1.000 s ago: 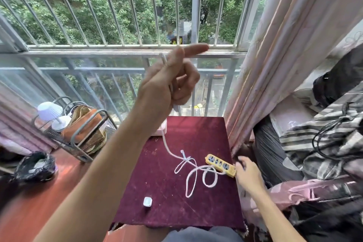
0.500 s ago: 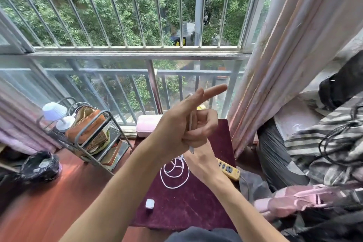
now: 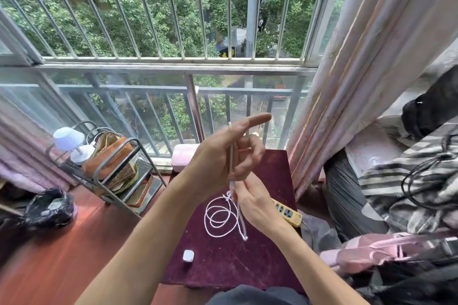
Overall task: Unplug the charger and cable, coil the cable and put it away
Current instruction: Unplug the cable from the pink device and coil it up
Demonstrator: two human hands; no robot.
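A white cable [image 3: 219, 218] hangs in loose loops over the dark red table [image 3: 260, 262]. My left hand [image 3: 223, 156] is raised above the table, index finger pointing right, with the cable's upper end running along its palm side and pinched by the fingers. My right hand [image 3: 255, 203] sits just below it and grips the same cable lower down. One free end with a white plug dangles near the table. The small white charger [image 3: 188, 256] lies by itself on the table, unplugged. A yellow power strip [image 3: 288, 213] lies at the table's right edge, partly behind my right wrist.
A pink box [image 3: 184, 157] rests at the table's far edge by the window railing. A metal rack [image 3: 111, 171] with bags and a white lamp stands to the left, with a black bag [image 3: 49, 208] on the floor. Curtain and piled clothes crowd the right.
My left hand has come down from window height to just above the table. My right hand left the power strip and took hold of the cable. The cable now hangs in loops.
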